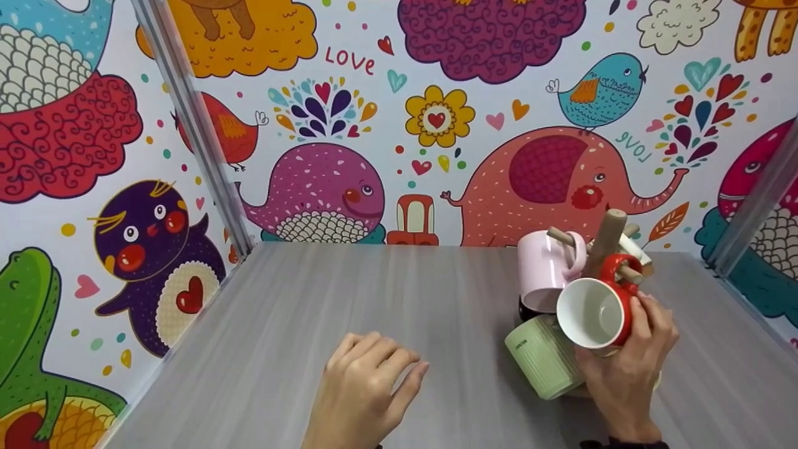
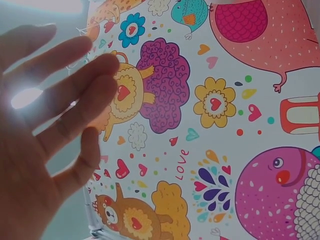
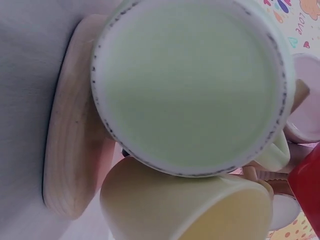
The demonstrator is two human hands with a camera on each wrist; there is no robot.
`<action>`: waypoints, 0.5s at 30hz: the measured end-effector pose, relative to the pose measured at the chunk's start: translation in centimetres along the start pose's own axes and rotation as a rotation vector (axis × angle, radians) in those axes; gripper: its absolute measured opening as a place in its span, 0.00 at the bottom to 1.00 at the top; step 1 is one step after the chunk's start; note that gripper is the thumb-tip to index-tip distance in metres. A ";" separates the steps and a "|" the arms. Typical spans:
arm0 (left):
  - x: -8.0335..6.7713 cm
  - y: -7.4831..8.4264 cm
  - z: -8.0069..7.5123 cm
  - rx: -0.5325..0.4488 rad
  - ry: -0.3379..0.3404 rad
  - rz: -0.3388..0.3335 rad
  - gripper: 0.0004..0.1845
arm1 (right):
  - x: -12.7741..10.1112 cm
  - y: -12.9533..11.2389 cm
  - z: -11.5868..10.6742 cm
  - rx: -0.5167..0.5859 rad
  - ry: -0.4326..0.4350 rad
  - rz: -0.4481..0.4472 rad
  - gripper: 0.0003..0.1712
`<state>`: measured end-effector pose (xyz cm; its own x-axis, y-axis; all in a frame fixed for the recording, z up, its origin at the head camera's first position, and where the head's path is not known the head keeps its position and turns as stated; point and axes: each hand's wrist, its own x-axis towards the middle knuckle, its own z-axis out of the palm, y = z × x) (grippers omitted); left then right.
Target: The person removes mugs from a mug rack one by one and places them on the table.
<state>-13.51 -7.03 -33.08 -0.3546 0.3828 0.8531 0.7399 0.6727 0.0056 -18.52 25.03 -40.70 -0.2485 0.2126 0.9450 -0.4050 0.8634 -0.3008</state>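
My right hand (image 1: pixel 636 368) grips a red mug (image 1: pixel 592 315) with a white inside at a wooden mug tree (image 1: pixel 610 234). The thumb is below the mug, the fingers on its right side, and its mouth faces me. A peg end (image 1: pixel 631 274) shows in the loop of the red handle. Pink (image 1: pixel 542 268) and light green (image 1: pixel 542 358) mugs hang beside it. In the right wrist view, the green mug's base (image 3: pixel 190 90) fills the middle, above a cream mug (image 3: pixel 190 205); the hand is out of that view. My left hand (image 1: pixel 371 383) hovers over the table, fingers loosely bent, holding nothing.
The tree's wooden base (image 3: pixel 70 130) stands on the grey table (image 1: pixel 349 293), right of centre. A white mug (image 1: pixel 634 249) shows partly behind the trunk. Cartoon-printed panels (image 1: pixel 349 112) wall the table at the back and sides, with a metal post (image 1: pixel 199 131) at the left corner.
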 end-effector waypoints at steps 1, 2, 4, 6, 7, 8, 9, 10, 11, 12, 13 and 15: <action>0.0 0.0 0.0 -0.001 0.007 0.003 0.04 | 0.0 0.0 -0.1 -0.001 -0.002 0.003 0.44; 0.0 0.0 0.0 -0.001 0.008 0.003 0.04 | 0.1 -0.1 -0.1 -0.001 -0.004 0.006 0.44; 0.0 0.0 0.0 -0.002 0.009 0.001 0.04 | 0.2 -0.1 -0.3 -0.004 -0.010 0.009 0.44; 0.1 0.0 0.0 -0.003 0.015 0.003 0.04 | 0.4 -0.2 -0.4 0.003 -0.001 0.004 0.44; 0.1 0.0 -0.1 -0.002 0.011 0.000 0.04 | 0.5 -0.3 -0.4 0.011 0.011 -0.001 0.44; 0.1 0.0 -0.1 -0.001 0.011 0.001 0.04 | 0.6 -0.4 -0.4 0.022 0.025 -0.007 0.43; 0.1 0.1 -0.1 -0.001 0.010 -0.002 0.04 | 0.7 -0.5 -0.4 0.027 0.036 -0.011 0.43; 0.1 0.1 -0.2 -0.001 0.007 -0.006 0.04 | 0.8 -0.6 -0.4 0.030 0.046 -0.014 0.42; 0.0 0.1 -0.2 -0.001 0.006 -0.009 0.04 | 0.9 -0.7 -0.4 0.032 0.053 -0.017 0.42; 0.0 0.1 -0.3 -0.001 0.006 -0.010 0.04 | 0.9 -0.9 -0.5 0.034 0.060 -0.018 0.42; 0.0 0.1 -0.3 -0.001 0.006 -0.012 0.04 | 1.0 -1.0 -0.5 0.033 0.068 -0.018 0.42; -0.1 0.1 -0.3 -0.003 0.007 -0.013 0.04 | 1.1 -1.3 -0.6 0.025 0.075 -0.013 0.42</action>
<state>-13.24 -7.20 -32.95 -0.3602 0.3692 0.8567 0.7369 0.6758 0.0186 -17.72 24.45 -39.21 -0.1765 0.2362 0.9555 -0.4294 0.8550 -0.2907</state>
